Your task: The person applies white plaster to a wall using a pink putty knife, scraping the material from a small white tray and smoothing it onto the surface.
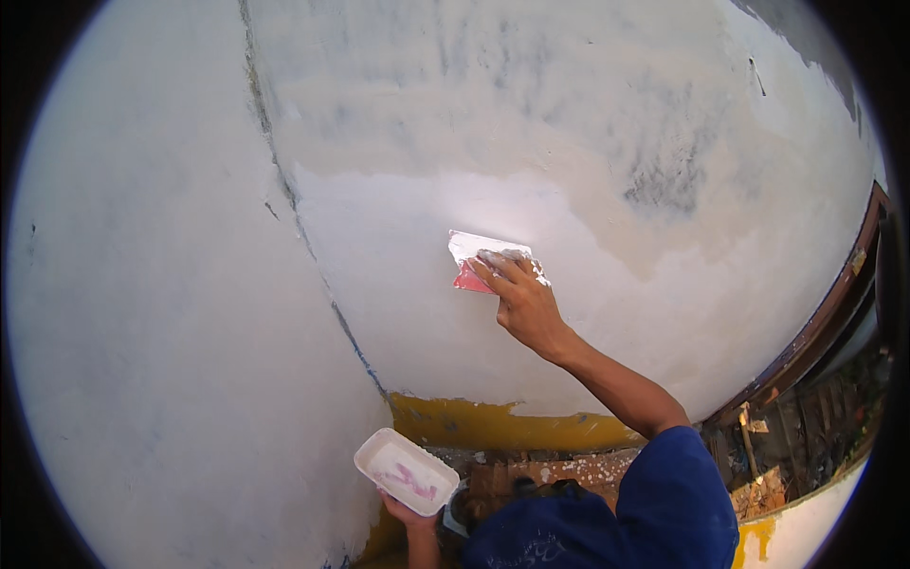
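My right hand (533,308) is closed on a red putty spreader (471,277) and presses it to the white wall (436,341). White putty coats the spreader's upper part and my fingertips. Around it lies a smoother, brighter white patch, with greyer, blotchy wall above and to the right. Low in front of my body, my left hand (409,514) grips a white rectangular tub (379,485) from below. White putty with pinkish smears shows inside the tub. Part of my left hand's fingers is hidden beneath it.
A dark, cracked corner line (308,248) runs down between two wall faces. Below the white is a yellow-painted band (474,424). At the right stands a brown wooden frame (825,327), with broken boards and debris (782,465) on the ground near it.
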Available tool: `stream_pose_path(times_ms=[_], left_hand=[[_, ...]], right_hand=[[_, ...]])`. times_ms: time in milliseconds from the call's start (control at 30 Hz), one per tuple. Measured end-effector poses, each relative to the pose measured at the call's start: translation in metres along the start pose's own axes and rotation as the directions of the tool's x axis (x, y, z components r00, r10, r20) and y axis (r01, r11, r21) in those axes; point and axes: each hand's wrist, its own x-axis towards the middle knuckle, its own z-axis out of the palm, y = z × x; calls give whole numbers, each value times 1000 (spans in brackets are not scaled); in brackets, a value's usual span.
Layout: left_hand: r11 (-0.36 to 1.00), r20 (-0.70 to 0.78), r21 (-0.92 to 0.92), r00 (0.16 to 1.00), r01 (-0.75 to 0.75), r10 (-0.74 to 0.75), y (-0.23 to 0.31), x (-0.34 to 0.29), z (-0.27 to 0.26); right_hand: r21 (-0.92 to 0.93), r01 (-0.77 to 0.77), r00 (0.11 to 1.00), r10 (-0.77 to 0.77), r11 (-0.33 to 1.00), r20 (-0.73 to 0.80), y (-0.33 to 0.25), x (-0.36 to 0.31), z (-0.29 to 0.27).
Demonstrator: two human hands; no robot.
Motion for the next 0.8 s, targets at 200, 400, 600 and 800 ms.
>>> stream_pose_path(times_ms=[200, 400, 600, 800], left_hand=[[968, 112, 230, 991, -101, 77, -2, -1, -10], [1000, 22, 28, 1000, -1, 0, -8, 1, 2], [915, 130, 372, 985, -152, 111, -6, 5, -14], [991, 47, 123, 997, 57, -64, -17, 18, -2]], right_hand=[[-163, 22, 915, -86, 986, -395, 26, 95, -70], [-117, 20, 1000, -22, 993, -16, 12, 28, -10], [95, -121, 878, 152, 988, -454, 28, -1, -42], [-120, -266, 826, 162, 956, -540, 93, 16, -2]])
